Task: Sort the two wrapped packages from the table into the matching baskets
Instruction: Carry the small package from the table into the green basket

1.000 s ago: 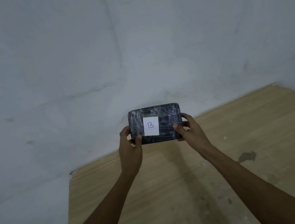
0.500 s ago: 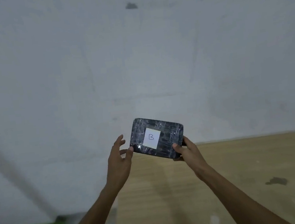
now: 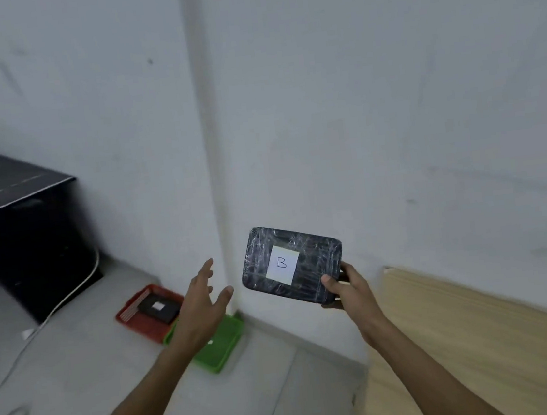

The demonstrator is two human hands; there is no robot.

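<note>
My right hand (image 3: 351,289) grips the lower right corner of a dark, plastic-wrapped package (image 3: 291,264) with a white label marked B, held up in the air in front of the wall. To its left, my left hand (image 3: 203,304) hovers with fingers spread and holds nothing. On the floor near the wall corner sits a red basket (image 3: 134,317) with another dark wrapped package (image 3: 158,309) inside. A green basket (image 3: 221,346) lies beside it, partly hidden behind my left hand, with a small white patch inside it.
The wooden table (image 3: 486,353) fills the lower right. A black cabinet (image 3: 19,229) stands at the left, with a white cable (image 3: 55,310) trailing across the grey floor. White walls meet in a corner above the baskets.
The view has swung left, bringing both baskets and the cabinet into sight. My left hand has let go of the B package and opened; the right hand alone holds it now.
</note>
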